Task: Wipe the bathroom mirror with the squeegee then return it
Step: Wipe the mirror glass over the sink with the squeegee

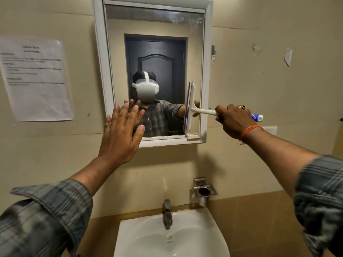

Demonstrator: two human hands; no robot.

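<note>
Right hand wrapped tight round the handle of a white plastic squeegee with a blue handle end, grip pressed closed on it, most of the handle buried inside the fist, only the blue-and-white tip poking out behind the knuckles. Blade standing upright against the glass at the right edge of the white-framed rectangular wall mirror, lower end near the bottom right corner of the frame; whether the rubber edge actually meets the glass, hard to tell. Gold ring on one finger, orange thread band at the wrist. Left hand raised flat with fingers spread, empty, covering the mirror's lower left corner and part of the frame; contact with the glass not clear. Faint smears showing near the top right of the glass. Printed paper notice stuck on the beige tiled wall to the left, text too blurred to read. Below, white ceramic basin cut off by the lower edge, metal tap above it, metal wall holder just to the right.
</note>
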